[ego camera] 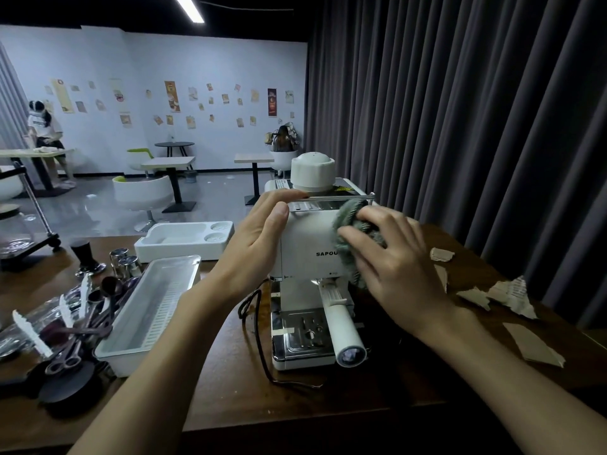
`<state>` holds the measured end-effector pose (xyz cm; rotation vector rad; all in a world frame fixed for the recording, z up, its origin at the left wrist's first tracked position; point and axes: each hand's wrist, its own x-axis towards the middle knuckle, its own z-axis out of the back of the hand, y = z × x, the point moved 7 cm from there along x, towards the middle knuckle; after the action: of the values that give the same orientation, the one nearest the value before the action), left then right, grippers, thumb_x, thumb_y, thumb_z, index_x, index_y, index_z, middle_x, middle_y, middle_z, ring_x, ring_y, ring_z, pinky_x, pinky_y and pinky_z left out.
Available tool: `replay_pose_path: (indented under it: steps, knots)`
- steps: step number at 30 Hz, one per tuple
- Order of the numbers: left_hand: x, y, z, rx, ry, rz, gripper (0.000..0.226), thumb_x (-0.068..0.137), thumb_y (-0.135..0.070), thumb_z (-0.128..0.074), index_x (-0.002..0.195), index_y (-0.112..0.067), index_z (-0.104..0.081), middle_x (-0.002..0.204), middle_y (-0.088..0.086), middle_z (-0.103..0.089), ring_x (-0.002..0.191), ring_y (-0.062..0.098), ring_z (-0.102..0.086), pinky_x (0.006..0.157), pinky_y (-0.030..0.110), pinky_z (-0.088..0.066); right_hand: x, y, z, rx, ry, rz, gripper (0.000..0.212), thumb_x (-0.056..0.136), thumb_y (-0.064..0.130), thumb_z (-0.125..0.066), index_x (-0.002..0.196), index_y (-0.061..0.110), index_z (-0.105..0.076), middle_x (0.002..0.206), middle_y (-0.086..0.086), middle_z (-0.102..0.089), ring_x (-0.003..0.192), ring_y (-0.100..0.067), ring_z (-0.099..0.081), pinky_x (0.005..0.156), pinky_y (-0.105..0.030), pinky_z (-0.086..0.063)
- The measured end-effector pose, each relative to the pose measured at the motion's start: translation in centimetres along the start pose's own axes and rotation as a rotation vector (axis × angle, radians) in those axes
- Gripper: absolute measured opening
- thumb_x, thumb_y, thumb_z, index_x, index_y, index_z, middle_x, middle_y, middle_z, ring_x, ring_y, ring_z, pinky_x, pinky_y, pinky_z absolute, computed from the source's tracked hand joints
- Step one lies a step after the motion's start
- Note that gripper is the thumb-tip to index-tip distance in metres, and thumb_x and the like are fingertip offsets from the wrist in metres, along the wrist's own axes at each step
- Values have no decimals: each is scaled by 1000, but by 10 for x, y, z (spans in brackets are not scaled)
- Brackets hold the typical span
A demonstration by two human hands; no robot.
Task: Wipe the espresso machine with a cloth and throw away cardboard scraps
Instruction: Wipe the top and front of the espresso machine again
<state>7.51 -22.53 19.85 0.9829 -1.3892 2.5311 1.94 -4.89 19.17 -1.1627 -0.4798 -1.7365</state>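
The machine (pixel 308 244) stands mid-table (pixel 223 382), its front towards the camera; the cloth (pixel 348 224) is bunched against its upper right front corner, partly over the brand lettering. The right hand (pixel 394 257) presses the cloth there with spread fingers, flat-handed rather than clenched; its thumb is hidden, so it may be pinching a fold. The left hand (pixel 259 238) grasps the machine's top left corner, fingers over the top edge by the rail (pixel 331 198) and thumb on the front; it looks like a brace against the wiping push.

Risks, as I judge them: if that brace slackens, a hard sideways stroke could slide the machine on the table; the cloth could snag on the rail or the cap (pixel 312 172) above it; a downward stroke could knock the handle (pixel 341 326) jutting from the front; the loose cord (pixel 259 339) looped beside the base could catch a wrist or forearm and drag.

The scraps (pixel 505 295) lie scattered to the right, apart from the machine and not yet binned; a wide sweep of the right arm could brush them off the table's edge. The tray (pixel 147 310) sits to the left, near the left forearm.
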Motion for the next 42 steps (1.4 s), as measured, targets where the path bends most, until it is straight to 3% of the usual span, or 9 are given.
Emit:
replay_pose_path:
  steps: [7,11,14,21,26,29,34,39,42]
  knots:
    - [0,-1,-1,2,1,3,36,100,-47,-26,123,-47,-54,118,-39,-52,107,-13,-51,79,23,-40,-4,-48,7,335,-123,-457,33,98,15,-48,125,3,-61,118,-13,-52,107,-5,-45,94,-7,-34]
    - [-1,-1,-1,-14,11,20,37,99,-48,-26,123,-46,-54,113,-42,-53,86,-16,-52,74,15,-34,-6,-41,-4,266,82,-420,51,94,37,-57,136,9,-52,131,-11,-43,122,-20,-42,103,-28,-35]
    - [-2,-4,-1,-10,8,11,36,100,-45,-26,123,-47,-54,112,-44,-52,86,-17,-52,72,16,-35,-8,-42,-2,153,114,-317,58,86,12,-71,139,9,-49,134,-14,-45,125,-29,-42,106,-38,-37]
    - [-2,-2,-1,-19,17,14,39,100,-46,-25,126,-44,-54,112,-46,-51,86,-20,-51,76,17,-35,-20,-42,3,217,-46,-405,51,85,-2,-68,134,-1,-54,120,-15,-52,111,-26,-53,98,-18,-37]
    - [-1,-1,-1,-15,22,18,41,100,-48,-23,127,-45,-53,116,-45,-51,87,-17,-52,83,32,-40,-11,-16,1,42,18,-192,67,68,-19,-71,131,-3,-55,126,-12,-39,117,-36,-51,104,-38,-42]
    - [1,1,0,-22,41,-10,47,101,-52,-19,131,-41,-53,127,-38,-51,112,-18,-49,107,32,-42,5,-7,7,57,22,-150,67,69,-12,-75,131,4,-55,115,-16,-54,103,-34,-59,90,-32,-47]
    - [3,12,2,-152,63,27,54,100,-55,-14,136,-44,-52,142,-28,-51,136,-11,-37,111,27,-28,26,31,-2,64,26,39,21,85,8,-70,105,6,-66,111,-20,-60,94,-36,-62,71,-45,-57]
    - [2,15,5,-241,90,63,56,99,-55,-12,135,-39,-51,138,-21,-56,133,-7,-44,98,14,-39,33,53,-12,139,96,58,41,92,33,-62,120,3,-63,125,-21,-55,110,-35,-58,88,-44,-55]
    - [3,14,6,-262,86,60,59,99,-55,-12,134,-35,-54,139,-17,-58,134,-4,-45,102,19,-36,38,68,-21,141,114,103,33,98,23,-55,125,4,-60,130,-20,-49,112,-36,-53,88,-49,-53]
